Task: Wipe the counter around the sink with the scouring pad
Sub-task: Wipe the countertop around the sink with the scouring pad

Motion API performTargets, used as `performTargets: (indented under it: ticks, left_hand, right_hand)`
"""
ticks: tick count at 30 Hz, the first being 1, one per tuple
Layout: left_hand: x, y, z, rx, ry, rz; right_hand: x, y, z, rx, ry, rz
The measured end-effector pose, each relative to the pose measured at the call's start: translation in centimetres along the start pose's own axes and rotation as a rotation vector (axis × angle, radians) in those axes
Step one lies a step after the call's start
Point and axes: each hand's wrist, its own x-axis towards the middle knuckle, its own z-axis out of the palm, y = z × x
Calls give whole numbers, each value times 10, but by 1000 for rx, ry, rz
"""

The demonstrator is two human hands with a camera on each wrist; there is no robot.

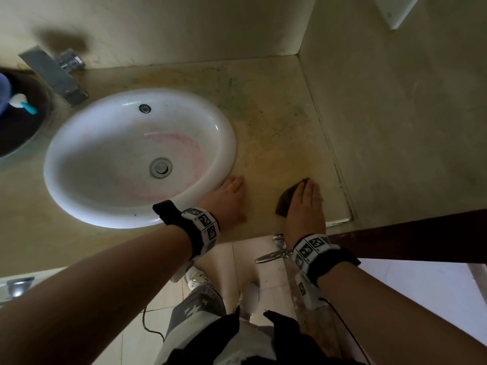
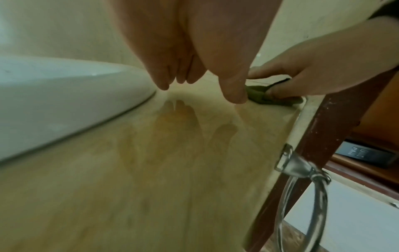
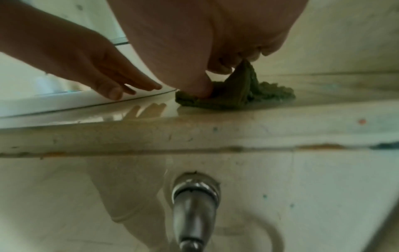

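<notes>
A dark green scouring pad (image 1: pixel 286 200) lies on the stained beige counter (image 1: pixel 274 119), near its front right corner. My right hand (image 1: pixel 308 197) is on top of it. In the right wrist view the thumb presses the scouring pad (image 3: pixel 235 97) down while curled fingers pinch a raised fold. My left hand (image 1: pixel 233 192) rests on the counter with straight fingers, right beside the rim of the white oval sink (image 1: pixel 137 154). It holds nothing. The left wrist view shows its fingertips (image 2: pixel 234 95) touching the glossy counter, with the scouring pad (image 2: pixel 259 96) just beyond them.
A metal faucet (image 1: pixel 56 75) stands behind the sink at the left, next to a dark bowl (image 1: pixel 23 127). Walls close the counter at the back and right (image 1: pixel 395 106). A chrome towel ring (image 1: pixel 274 255) hangs below the front edge, beside a brown wooden frame (image 1: pixel 421 233).
</notes>
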Motion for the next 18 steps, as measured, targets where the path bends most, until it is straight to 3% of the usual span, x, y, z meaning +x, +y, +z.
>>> performTargets:
  ticks: [4,13,18]
  left_hand:
    - [18,8,-21,-11,1,5]
    - [75,2,-71,1,-93,7]
    - [86,2,-77,46,-140,8]
  right_hand:
    - [11,-3,-4,-8,13,-61]
    - [23,0,4,76,-92,245]
    - [46,0,1,116,-105,318]
